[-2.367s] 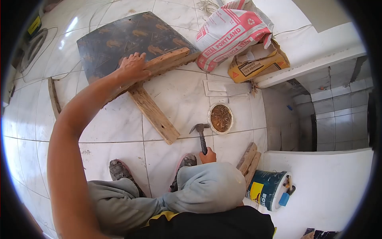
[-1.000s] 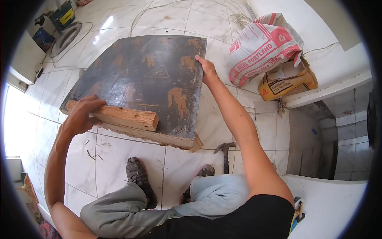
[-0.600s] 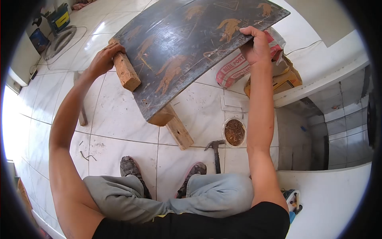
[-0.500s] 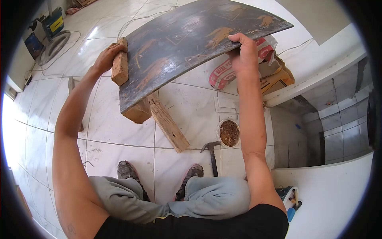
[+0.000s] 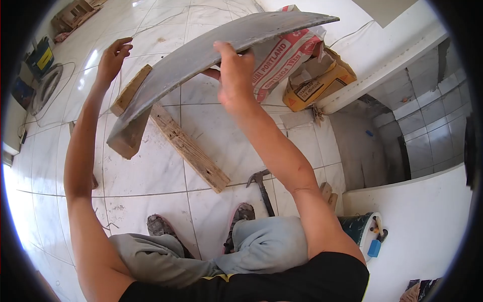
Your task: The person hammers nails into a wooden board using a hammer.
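My right hand (image 5: 234,73) grips the near edge of a dark, thin board (image 5: 196,45), thumb on top and fingers underneath. The board is tilted, its face seen at a shallow angle. My left hand (image 5: 114,58) is raised off the board at the upper left, fingers apart, holding nothing. A short wooden block (image 5: 132,90) lies along the board's left end. Below that end a second block (image 5: 130,136) shows its face. A longer wooden piece (image 5: 188,151) slants across the floor beneath. A hammer (image 5: 262,191) lies near my right knee.
A cement bag (image 5: 282,60) and an open yellow box (image 5: 319,83) stand behind the board against the wall. At the lower right is a bucket with tools (image 5: 362,229). A coiled hose (image 5: 45,90) lies at the far left, with cables across the tiles (image 5: 136,171).
My left hand has let go of the wooden block and lifted away. The board has moved left and tilted, with my right hand still on its edge. The bag and box are now less covered.
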Demonstrator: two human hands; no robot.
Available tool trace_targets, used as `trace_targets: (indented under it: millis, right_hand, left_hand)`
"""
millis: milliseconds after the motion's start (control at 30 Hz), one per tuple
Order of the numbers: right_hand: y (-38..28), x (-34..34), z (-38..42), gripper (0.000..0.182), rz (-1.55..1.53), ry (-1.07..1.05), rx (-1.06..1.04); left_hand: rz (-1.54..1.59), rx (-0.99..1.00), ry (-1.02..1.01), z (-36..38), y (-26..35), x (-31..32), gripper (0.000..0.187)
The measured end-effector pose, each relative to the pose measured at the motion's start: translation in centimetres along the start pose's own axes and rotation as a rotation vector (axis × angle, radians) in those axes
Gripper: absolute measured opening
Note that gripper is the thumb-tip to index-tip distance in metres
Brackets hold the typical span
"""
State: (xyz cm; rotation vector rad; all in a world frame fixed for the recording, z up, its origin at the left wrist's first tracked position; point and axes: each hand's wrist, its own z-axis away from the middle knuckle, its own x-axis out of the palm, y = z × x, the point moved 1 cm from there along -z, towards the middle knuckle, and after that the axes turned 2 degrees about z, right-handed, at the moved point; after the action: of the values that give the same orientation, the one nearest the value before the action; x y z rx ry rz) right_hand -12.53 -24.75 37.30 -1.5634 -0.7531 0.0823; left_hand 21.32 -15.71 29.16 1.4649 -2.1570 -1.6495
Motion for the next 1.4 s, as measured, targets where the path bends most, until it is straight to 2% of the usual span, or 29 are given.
trace_targets:
  millis: [33, 100, 133, 167, 200, 233, 267, 300, 333, 367, 433, 467, 567, 600, 667, 700, 800, 867, 933, 1000, 1067, 1133, 1167, 1200, 1267, 1300, 1333, 1367, 1400]
  right_hand:
    - [0.8, 1.2, 0.8, 0.049, -0.021, -0.057, 0.007]
    - [4.0, 3.6, 2.0, 0.053, 0.074, -0.181, -0.055]
    - [5.8, 4.0, 2.2, 0.055, 0.188, -0.25, -0.12]
    - [6.1, 3.0, 2.0, 0.055, 0.177, -0.245, -0.119]
    - [6.1, 1.9, 2.1, 0.057, 0.197, -0.664, -0.038]
    - [6.1, 0.6, 2.2, 0.059, 0.209, -1.094, 0.043]
    - [7.0, -1.6, 0.6, 0.062, 0.077, -0.903, 0.181]
    - [7.5, -3.8, -1.8, 0.066, -0.053, -0.702, 0.316]
    - [6.9, -5.9, -4.0, 0.079, -0.297, -0.433, 0.437]
    - [5.5, -8.0, -5.7, 0.095, -0.426, -0.362, 0.396]
    - [3.0, -10.1, -8.1, 0.116, -0.392, -0.376, 0.255]
    - [1.4, -9.7, -8.1, 0.115, -0.374, -0.354, 0.228]
    - [-1.8, -9.0, -8.9, 0.077, -0.135, -0.403, 0.165]
    - [-1.1, -9.8, -8.8, 0.077, -0.136, -0.393, 0.158]
    - [1.3, -11.1, -9.5, 0.05, 0.111, -0.243, 0.172]
    - [2.3, -11.6, -9.8, 0.031, -0.047, -0.18, 0.217]
    - [3.3, -11.5, -8.4, 0.027, -0.128, -0.205, 0.172]
    - [4.4, -10.3, -8.1, 0.022, -0.204, -0.234, 0.189]
    - [6.6, -8.2, -8.1, 0.021, -0.262, -0.196, 0.138]
    - [8.6, -5.6, -8.3, 0.019, -0.282, -0.167, 0.148]
    - [10.6, -2.5, -8.5, 0.017, -0.321, -0.077, 0.245]
    - [12.4, 0.8, -8.9, 0.015, -0.315, -0.031, 0.281]
    - [13.2, 2.3, -9.0, 0.014, -0.309, 0.017, 0.318]
    - [13.7, 3.6, -9.0, 0.014, -0.309, 0.018, 0.32]
    - [14.8, 5.8, -8.6, 0.013, -0.327, 0.074, 0.353]
    - [15.6, 6.6, -8.0, 0.012, -0.333, 0.072, 0.334]
    - [16.2, 6.7, -7.4, 0.012, -0.326, 0.063, 0.345]
    - [16.9, 6.6, -6.6, 0.015, -0.345, -0.073, 0.364]
    - [17.7, 6.1, -5.8, 0.018, -0.364, -0.206, 0.38]
  left_hand:
    - [0.163, 0.013, -0.14, 1.2, 6.3, -0.3, 0.06]
    - [0.098, 0.265, -0.212, 4.4, 16.0, 1.7, 0.09]
    - [-0.108, 0.417, -0.242, 6.7, 20.1, 2.2, 0.109]
    - [-0.192, 0.481, -0.221, 8.2, 22.3, 3.6, 0.111]
    - [-0.218, 0.34, -0.211, 10.2, 25.4, 4.3, 0.084]
    - [-0.271, 0.372, -0.144, 11.1, 23.5, 4.1, 0.069]
    - [-0.33, 0.405, -0.066, 11.7, 21.3, 3.7, 0.057]
    - [-0.352, 0.396, -0.059, 11.8, 20.9, 2.6, 0.057]
    - [-0.331, 0.455, -0.025, 12.2, 20.7, 1.9, 0.049]
    - [-0.299, 0.496, 0.001, 13.0, 20.4, 1.5, 0.042]
    - [-0.3, 0.513, -0.051, 13.1, 19.7, 1.2, 0.047]
    - [-0.335, 0.513, -0.091, 13.3, 19.2, 1.2, 0.051]
    - [-0.337, 0.676, -0.207, 14.0, 16.9, 1.9, 0.064]
    - [-0.333, 0.685, -0.214, 13.9, 16.4, 2.2, 0.064]
    - [-0.317, 0.828, -0.239, 13.5, 15.6, 2.4, 0.074]
    - [-0.359, 0.808, -0.266, 13.0, 15.2, 2.0, 0.065]
    - [-0.412, 0.849, -0.294, 10.0, 12.0, 0.2, 0.056]
    - [-0.439, 0.94, -0.203, 7.5, 9.2, -0.7, 0.049]
    - [-0.474, 0.869, -0.206, 6.1, 4.9, -1.5, 0.048]
    - [-0.57, 0.647, -0.11, 5.8, 0.5, -1.5, 0.045]
    - [-0.578, 0.54, 0.014, 6.3, -6.0, -0.2, 0.052]
    - [-0.516, 0.295, 0.447, 6.4, -12.3, 1.3, 0.063]
    - [-0.598, 0.104, 0.465, 6.2, -13.8, 1.8, 0.072]
    - [-0.599, 0.102, 0.464, 5.5, -15.6, 2.4, 0.072]
    - [0.296, -0.544, 0.478, 4.7, -19.3, 3.3, 0.075]
    - [0.665, -0.704, 0.642, 6.6, -12.6, 4.9, 0.084]
    - [0.865, -0.659, 0.479, 7.8, -13.5, 5.4, 0.086]
    - [1.051, -0.633, 0.331, 9.6, -10.4, 5.7, 0.076]
    - [1.02, -0.561, 0.277, 11.3, -8.2, 6.7, 0.076]
